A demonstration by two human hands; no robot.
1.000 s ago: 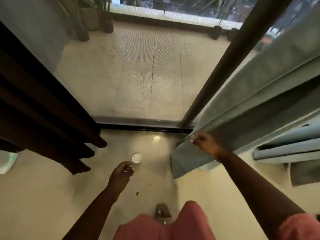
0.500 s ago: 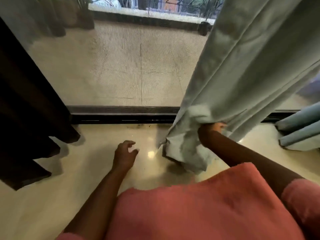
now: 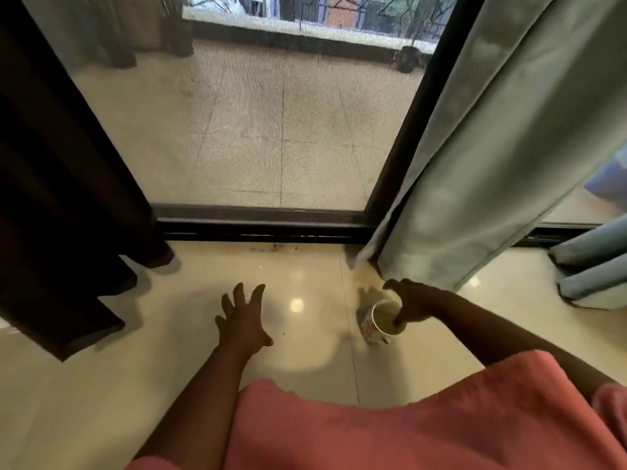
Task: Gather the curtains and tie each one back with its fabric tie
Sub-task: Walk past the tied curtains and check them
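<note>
Head view: right hand (image 3: 412, 305) pinches the rim of a paper cup (image 3: 381, 320) on the glossy floor (image 3: 101, 385), just below the grey-green curtain (image 3: 492, 157). Left hand (image 3: 242, 320) hovers spread, fingers straight. Dark brown curtain (image 3: 57, 198) hangs far left of it.

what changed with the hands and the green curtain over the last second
The right hand let go of the green curtain, which now hangs loose, and took a grip on the rim of a patterned cup on the floor. The left hand went from loosely curled to fingers spread, holding nothing. The dark curtain on the left stayed hanging, and no tie is on yet.
</note>
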